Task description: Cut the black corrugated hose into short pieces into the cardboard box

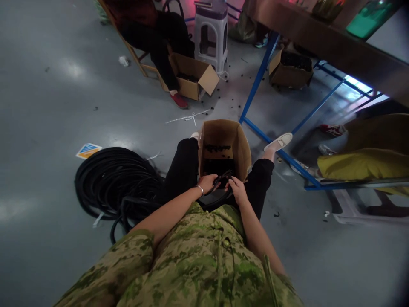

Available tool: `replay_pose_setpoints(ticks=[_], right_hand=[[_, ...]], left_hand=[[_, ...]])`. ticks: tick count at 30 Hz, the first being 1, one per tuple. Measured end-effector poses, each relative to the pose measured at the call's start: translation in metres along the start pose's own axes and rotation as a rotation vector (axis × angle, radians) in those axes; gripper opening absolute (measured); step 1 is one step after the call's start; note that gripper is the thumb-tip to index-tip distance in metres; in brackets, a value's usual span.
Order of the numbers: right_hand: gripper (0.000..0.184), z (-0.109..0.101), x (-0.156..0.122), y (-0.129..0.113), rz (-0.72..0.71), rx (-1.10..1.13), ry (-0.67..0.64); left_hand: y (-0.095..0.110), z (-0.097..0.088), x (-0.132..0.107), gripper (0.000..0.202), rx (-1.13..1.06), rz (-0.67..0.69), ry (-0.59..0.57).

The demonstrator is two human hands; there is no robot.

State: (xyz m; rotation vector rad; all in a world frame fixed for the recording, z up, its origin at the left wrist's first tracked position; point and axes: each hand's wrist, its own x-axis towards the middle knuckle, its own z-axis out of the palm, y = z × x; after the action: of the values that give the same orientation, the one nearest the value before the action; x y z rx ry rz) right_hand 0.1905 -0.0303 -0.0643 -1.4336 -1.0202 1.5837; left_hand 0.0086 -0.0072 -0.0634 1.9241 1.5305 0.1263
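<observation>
Between my knees stands an open cardboard box (pixel 243 149) with small black pieces inside it. Over its near edge my left hand (pixel 208 183) is closed around a length of black hose (pixel 219 201), which loops across my lap. My right hand (pixel 237 189) pinches at the same black hose from the other side, close to the left hand. Small dark parts near the fingertips are too fine to make out. A large coil of black hose (pixel 108 183) lies on the floor by my left leg.
A blue metal table frame (pixel 258 128) stands close by my right foot. Another person's leg (pixel 166 64) is beside an open cardboard box (pixel 188 87) ahead, near a grey plastic stool (pixel 211 38). White string (pixel 188 117) and small black bits lie on the floor.
</observation>
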Motion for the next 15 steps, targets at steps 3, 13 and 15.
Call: replay_pose_setpoints(ticks=[3,13,15], right_hand=[[0.044,0.0005,-0.0001,-0.0001,-0.007,0.018,0.0],[0.042,0.0022,-0.0002,0.004,-0.045,-0.053,0.106],[0.039,0.0027,-0.0013,0.004,-0.111,-0.165,0.126]], left_hand=[[-0.0028,0.002,0.0013,0.023,-0.074,-0.027,0.039],[0.0013,-0.0038,-0.0033,0.021,0.006,-0.03,0.002],[0.002,-0.0053,-0.0038,0.019,0.043,-0.031,-0.02]])
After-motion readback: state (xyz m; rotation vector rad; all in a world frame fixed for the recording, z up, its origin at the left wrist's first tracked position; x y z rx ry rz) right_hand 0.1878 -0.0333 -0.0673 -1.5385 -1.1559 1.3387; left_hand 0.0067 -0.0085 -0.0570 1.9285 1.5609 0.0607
